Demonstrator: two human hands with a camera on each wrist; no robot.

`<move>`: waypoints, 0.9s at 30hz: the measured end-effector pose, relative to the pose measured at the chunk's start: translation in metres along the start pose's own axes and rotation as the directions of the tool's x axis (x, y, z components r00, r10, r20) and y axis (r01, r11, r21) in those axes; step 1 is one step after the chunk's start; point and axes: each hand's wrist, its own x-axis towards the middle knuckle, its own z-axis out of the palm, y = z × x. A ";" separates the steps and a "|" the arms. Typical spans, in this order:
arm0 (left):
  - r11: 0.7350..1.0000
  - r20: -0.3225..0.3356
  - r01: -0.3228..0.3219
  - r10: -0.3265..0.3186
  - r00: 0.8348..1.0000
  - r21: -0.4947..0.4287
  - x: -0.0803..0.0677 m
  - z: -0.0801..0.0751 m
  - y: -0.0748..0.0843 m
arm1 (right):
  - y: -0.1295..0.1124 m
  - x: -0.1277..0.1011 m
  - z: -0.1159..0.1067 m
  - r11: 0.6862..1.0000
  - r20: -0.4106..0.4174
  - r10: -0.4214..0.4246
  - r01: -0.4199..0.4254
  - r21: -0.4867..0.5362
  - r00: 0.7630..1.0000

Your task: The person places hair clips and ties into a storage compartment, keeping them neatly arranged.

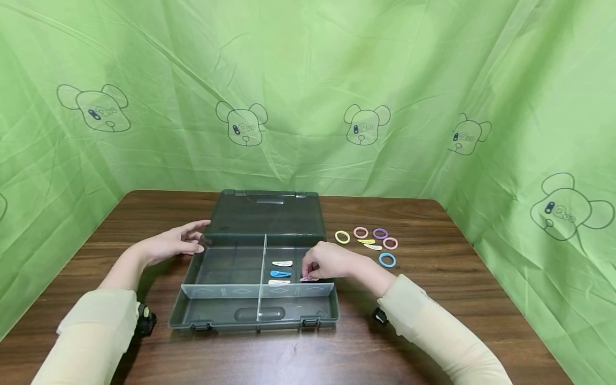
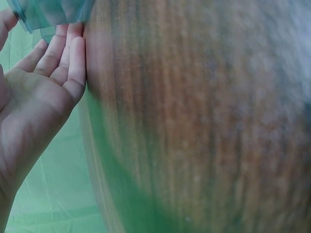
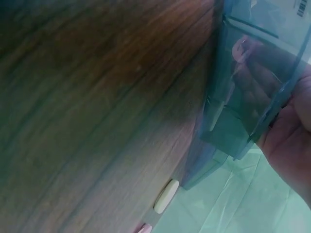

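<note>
"What stands around the box (image 1: pixel 284 324)?"

"A wooden table (image 1: pixel 298 358) under it, a green curtain (image 1: pixel 308 59) behind. Its lid (image 1: pixel 267 214) lies open at its far side, and a cross divider (image 1: pixel 221 291) rises just in front of the clips inside."

"Count the loose pieces?"

"Right of the box, five rings: one yellow (image 1: pixel 336 237), two pink, one purple (image 1: pixel 380 238), one blue (image 1: pixel 387 266). Among them lie two clips, a yellow clip (image 1: pixel 366 241) and a white clip (image 1: pixel 372 247)."

"And inside?"

"Four compartments. The box's far right one holds three clips in a column: white, blue (image 1: pixel 280 273), white."

"The hands?"

"The right hand (image 1: pixel 327 260) pinches a pink clip (image 1: pixel 308 279) low in that compartment, beside the three. The left hand (image 1: pixel 168 245) is at the box's left side, thumb and fingers apart."
</note>
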 end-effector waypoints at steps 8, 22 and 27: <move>1.000 0.003 -0.010 0.010 1.000 -0.003 -0.001 0.000 0.002 | -0.002 0.004 0.003 0.993 0.021 0.042 -0.039 -0.108 0.999; 1.000 -0.001 -0.015 0.015 1.000 -0.021 -0.001 0.002 0.002 | -0.003 0.003 0.005 0.988 0.034 0.093 -0.088 -0.123 0.995; 1.000 0.002 -0.013 0.013 1.000 -0.017 -0.001 0.001 0.003 | -0.003 0.002 0.003 0.991 0.038 0.084 -0.079 -0.112 0.996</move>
